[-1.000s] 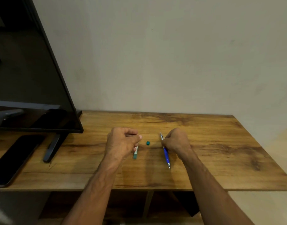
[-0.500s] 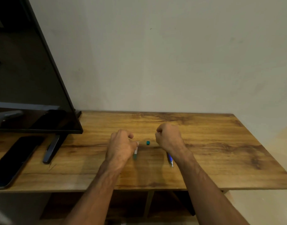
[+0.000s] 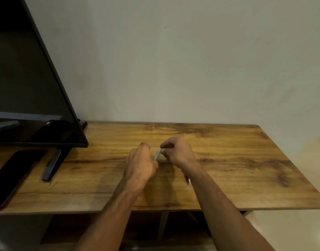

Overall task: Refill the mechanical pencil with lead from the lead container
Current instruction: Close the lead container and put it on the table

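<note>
Pinching the light, slim lead container [image 3: 157, 155] in left hand [image 3: 140, 163] fingers, right hand [image 3: 177, 153] fingers closed at its top, beware brittle leads.

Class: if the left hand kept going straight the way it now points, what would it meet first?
Most likely the right hand: the left hand aims its lead container up and right at those fingers, though depth is unclear.

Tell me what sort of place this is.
Probably a room at home, at a TV stand or desk: a wooden table against a plain wall, a flat-screen television on its stand, and a phone lying flat beside it.
</note>
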